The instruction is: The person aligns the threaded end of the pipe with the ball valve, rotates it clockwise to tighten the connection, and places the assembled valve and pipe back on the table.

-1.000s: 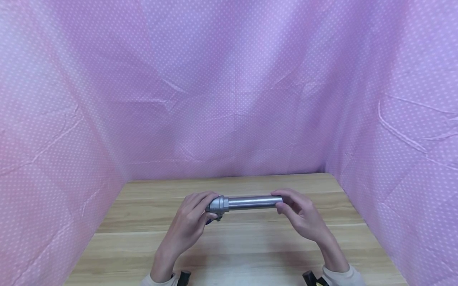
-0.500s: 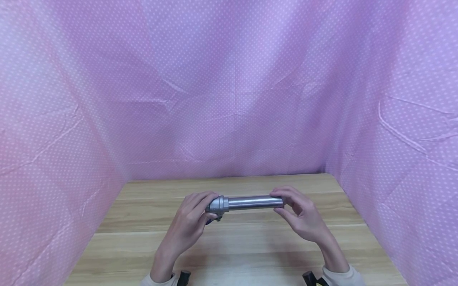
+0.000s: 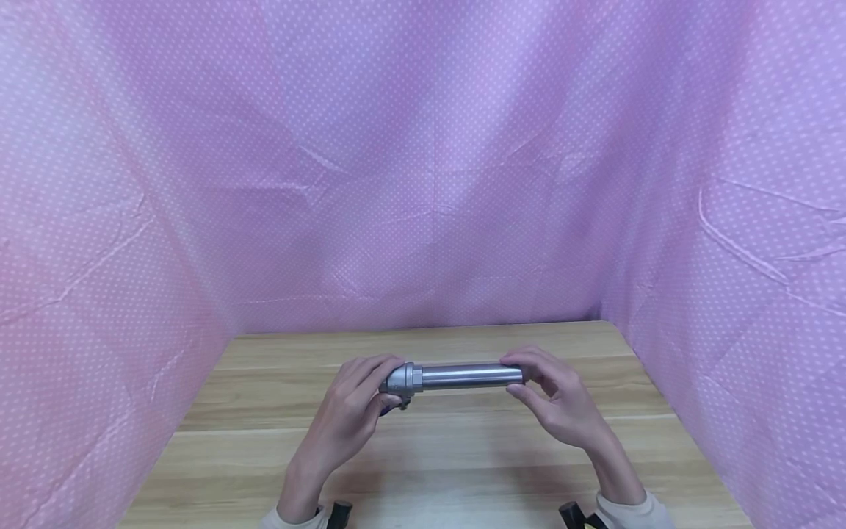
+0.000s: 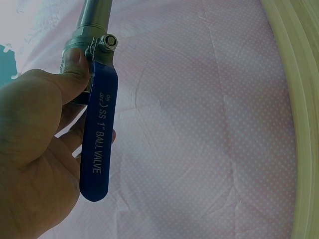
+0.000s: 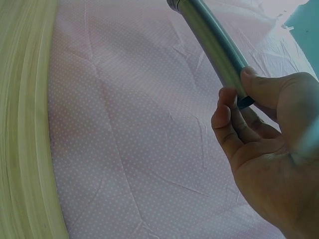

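Observation:
My left hand (image 3: pixel 353 400) grips a metal ball valve (image 3: pixel 401 379) around its body, thumb on the near side. In the left wrist view the valve's blue lever handle (image 4: pixel 99 134), printed "SS 1" BALL VALVE" with ON and OFF marks, runs alongside the palm. A smooth steel pipe (image 3: pixel 471 375) extends from the valve's hex end toward the right, held level above the table. My right hand (image 3: pixel 558 397) pinches the pipe's free end between thumb and fingertips. In the right wrist view the open end of the pipe (image 5: pixel 219 45) shows just past the fingertips.
Beneath the hands lies a wood-grain table (image 3: pixel 423 455). Pink dotted cloth (image 3: pixel 423 184) hangs behind it and along both sides. Dark wrist-camera mounts (image 3: pixel 340 513) show at the bottom edge, by the light sleeves.
My right thumb and fingers have shifted their hold around the pipe's end, the thumb slipping lower and the fingers rising slightly. The left hand and valve stay in place.

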`<action>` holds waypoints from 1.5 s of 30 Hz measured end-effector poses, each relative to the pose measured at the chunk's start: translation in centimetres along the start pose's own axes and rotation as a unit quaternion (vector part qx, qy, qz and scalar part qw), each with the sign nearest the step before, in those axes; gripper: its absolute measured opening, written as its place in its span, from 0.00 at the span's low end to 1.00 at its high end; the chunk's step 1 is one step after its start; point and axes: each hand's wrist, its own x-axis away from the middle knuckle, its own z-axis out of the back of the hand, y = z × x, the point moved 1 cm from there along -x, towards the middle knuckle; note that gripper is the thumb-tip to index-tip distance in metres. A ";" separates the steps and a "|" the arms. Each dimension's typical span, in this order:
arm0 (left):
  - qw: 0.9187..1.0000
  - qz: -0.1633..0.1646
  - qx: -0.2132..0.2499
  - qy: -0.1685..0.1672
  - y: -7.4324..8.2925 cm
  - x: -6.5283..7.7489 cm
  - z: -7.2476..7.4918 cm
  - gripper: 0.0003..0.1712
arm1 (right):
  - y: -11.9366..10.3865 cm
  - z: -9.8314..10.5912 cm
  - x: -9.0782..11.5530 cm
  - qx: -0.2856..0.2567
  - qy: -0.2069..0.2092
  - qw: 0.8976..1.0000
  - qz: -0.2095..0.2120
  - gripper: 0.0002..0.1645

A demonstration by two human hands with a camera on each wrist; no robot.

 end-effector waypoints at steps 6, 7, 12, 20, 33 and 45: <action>1.000 -0.005 0.000 0.006 0.0 0.0 0.0 0.37 | -0.5 0.1 0.1 0.021 -0.002 0.999 -0.044 0.31; 1.000 -0.005 0.000 0.007 0.0 0.0 0.0 0.38 | -0.5 0.1 0.1 0.023 -0.002 0.999 -0.045 0.31; 1.000 -0.003 0.002 0.005 0.0 0.0 0.0 0.37 | -0.3 0.1 0.2 0.035 -0.003 0.998 -0.045 0.29; 1.000 -0.001 0.001 0.003 0.0 0.1 0.0 0.37 | 0.0 0.0 0.2 0.022 0.006 0.999 -0.042 0.30; 1.000 0.000 -0.001 0.001 0.0 0.0 -0.1 0.37 | 0.1 -0.1 -0.3 -0.048 -0.007 0.999 0.023 0.34; 1.000 0.002 -0.002 -0.002 0.1 0.1 -0.1 0.37 | -0.2 -0.2 -0.2 -0.024 0.002 0.999 0.024 0.34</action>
